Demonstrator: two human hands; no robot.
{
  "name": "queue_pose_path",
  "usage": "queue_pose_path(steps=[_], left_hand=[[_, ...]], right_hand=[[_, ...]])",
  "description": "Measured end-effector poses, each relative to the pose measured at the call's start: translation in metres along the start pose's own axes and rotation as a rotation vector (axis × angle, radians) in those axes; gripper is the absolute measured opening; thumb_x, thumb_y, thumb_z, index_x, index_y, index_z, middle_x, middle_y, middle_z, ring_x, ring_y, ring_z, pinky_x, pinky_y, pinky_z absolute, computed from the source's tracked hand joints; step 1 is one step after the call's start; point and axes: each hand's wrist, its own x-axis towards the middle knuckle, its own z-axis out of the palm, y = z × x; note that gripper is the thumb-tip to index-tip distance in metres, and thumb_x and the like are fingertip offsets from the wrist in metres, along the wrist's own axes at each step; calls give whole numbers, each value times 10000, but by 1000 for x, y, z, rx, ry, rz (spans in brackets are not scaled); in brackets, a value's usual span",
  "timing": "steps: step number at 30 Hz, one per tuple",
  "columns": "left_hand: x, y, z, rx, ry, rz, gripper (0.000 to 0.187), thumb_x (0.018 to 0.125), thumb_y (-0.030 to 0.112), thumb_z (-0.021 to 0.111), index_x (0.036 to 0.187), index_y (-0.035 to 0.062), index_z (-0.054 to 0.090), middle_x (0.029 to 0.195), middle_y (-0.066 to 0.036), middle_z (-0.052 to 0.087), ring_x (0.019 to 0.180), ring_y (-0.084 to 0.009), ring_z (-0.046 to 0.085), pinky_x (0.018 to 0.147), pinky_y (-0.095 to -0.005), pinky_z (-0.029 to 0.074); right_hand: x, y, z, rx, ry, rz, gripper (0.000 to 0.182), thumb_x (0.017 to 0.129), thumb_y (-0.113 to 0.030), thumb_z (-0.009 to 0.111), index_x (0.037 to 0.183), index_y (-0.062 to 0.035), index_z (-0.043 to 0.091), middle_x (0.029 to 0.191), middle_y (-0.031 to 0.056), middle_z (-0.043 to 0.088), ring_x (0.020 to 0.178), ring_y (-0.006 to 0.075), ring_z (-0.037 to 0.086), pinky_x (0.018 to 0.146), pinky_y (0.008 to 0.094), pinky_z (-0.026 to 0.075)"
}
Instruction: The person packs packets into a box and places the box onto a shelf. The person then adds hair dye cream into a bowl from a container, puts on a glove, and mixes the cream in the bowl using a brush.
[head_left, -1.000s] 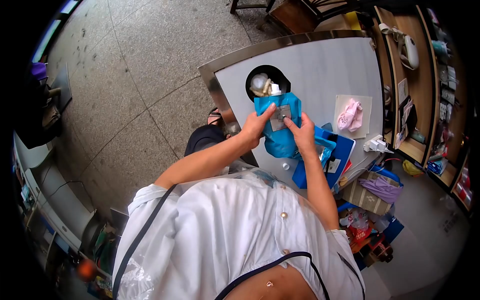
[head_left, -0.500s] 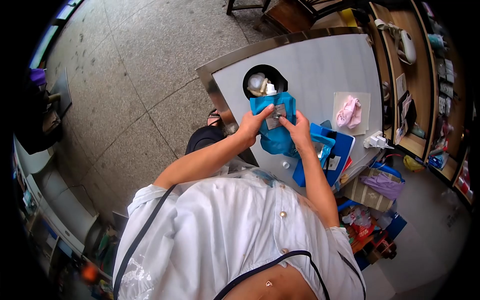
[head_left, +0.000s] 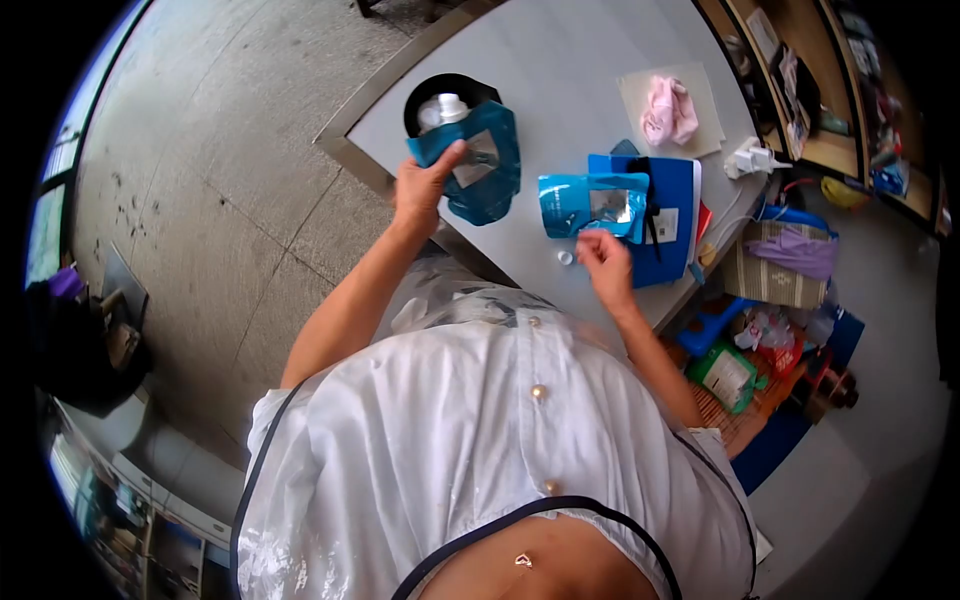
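Observation:
My left hand (head_left: 428, 187) grips a teal-blue spout pouch (head_left: 500, 165) by its near left side, thumb across the front beside a silvery label patch. The white spout (head_left: 452, 108) points away from me and overlaps a black bowl (head_left: 470, 84) with pale items in it. My right hand (head_left: 607, 268) holds nothing, its fingers loosely bent and apart. Those fingertips are close to the lower edge of a second blue pouch (head_left: 565, 205), which lies flat. Just left of them, a small white cap (head_left: 565, 257) rests on the table.
A blue folder (head_left: 672, 235) lies partly under the second pouch. Farther back, a pink cloth (head_left: 668, 112) sits on a pale sheet (head_left: 710, 90). White plugs (head_left: 752, 158) with a cord are at the right table edge, beside a striped bag (head_left: 775, 270). Wooden shelves (head_left: 785, 60) stand beyond.
My right hand has let go of the spout pouch and moved back to the cap and second pouch. My left hand alone now holds the spout pouch. The camera view has shifted.

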Motion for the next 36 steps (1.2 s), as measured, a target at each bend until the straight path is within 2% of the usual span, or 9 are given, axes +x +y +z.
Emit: queue_pose_path(steps=[2,9,13,15,18,22,24,31,36], left_hand=[[-4,1,-5,-3,-5,-6,440,710,303,775,978,-10,622,915,-82,638,852,-160,578,801,-303,444],[-22,12,5,98,-117,41,436,716,299,772,976,-18,623,917,-73,641,856,-155,582,802,-299,442],[-31,9,13,197,-216,75,290,730,224,764,922,40,650,862,-18,646,777,-97,577,722,-262,460],[-40,12,14,250,-354,84,300,729,221,765,929,30,648,865,-14,644,783,-91,573,726,-256,460],[-49,20,17,336,-507,84,354,712,232,777,951,8,643,858,-19,644,762,-93,575,733,-248,461],[-61,38,24,511,-677,96,406,665,246,802,947,-4,650,823,-25,643,744,-91,573,716,-241,466],[-73,47,29,546,-695,102,414,650,242,809,944,-6,655,806,-25,643,734,-88,570,704,-236,465],[-97,55,33,668,-775,96,421,612,216,825,930,-12,669,766,-15,647,704,-86,572,669,-224,461],[-110,51,31,744,-786,107,402,607,226,831,915,15,682,738,-13,647,693,-90,573,662,-228,462]], right_hand=[[-30,52,8,-210,-21,233,329,749,-112,689,1041,-41,554,858,45,632,710,124,605,646,259,476],[-31,118,67,-313,390,124,550,693,-212,730,1146,-98,440,809,65,592,672,250,591,631,358,465],[-13,110,71,-132,419,118,345,741,-202,684,1016,-82,514,777,87,592,682,274,598,652,371,471],[-13,98,65,-51,395,90,267,759,-157,678,964,-61,538,777,73,607,675,210,606,630,323,479],[-9,60,44,251,270,-40,253,768,-52,675,986,-43,547,777,30,602,658,96,569,600,233,469],[5,-54,-7,298,203,-216,248,767,-24,663,987,-35,551,785,39,597,675,108,576,625,238,477],[12,-90,-26,19,110,-600,247,758,-8,658,983,-22,555,829,56,607,730,123,595,661,247,487],[10,-158,-46,-7,-557,-509,239,738,23,636,960,-17,559,826,39,617,775,101,594,716,247,480],[-7,-170,-55,-55,-602,-595,226,730,3,649,945,-5,580,787,87,643,727,144,620,679,273,496]])
